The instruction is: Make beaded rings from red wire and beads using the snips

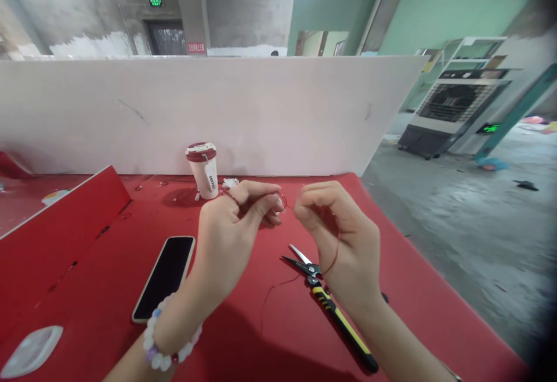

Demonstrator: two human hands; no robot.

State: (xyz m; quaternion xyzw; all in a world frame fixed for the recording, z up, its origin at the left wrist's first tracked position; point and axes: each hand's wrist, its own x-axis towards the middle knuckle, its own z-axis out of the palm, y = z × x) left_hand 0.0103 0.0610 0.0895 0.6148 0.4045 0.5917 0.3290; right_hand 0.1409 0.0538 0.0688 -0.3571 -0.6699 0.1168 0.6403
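Above the red table, my left hand (235, 225) pinches a thin red cord (284, 201), which forms a small loop at the fingertips. My right hand (337, 237) is closed on the same cord a short way to the right, thumb against forefinger. A length of the cord hangs down across my right palm, and a strand seems to trail onto the table. Below my right hand lie black-and-yellow scissors (333, 306) with their blades spread. A bracelet of pale beads (162, 361) circles my left wrist.
A phone (164, 277) lies left of my left forearm. Behind it stands a white coffee cup (203, 170) with a red lid, beside a small white bundle (230, 183). A red divider (65, 225) runs along the left, a white panel (261, 115) along the back. A clear plastic dish (32, 350) sits front left.
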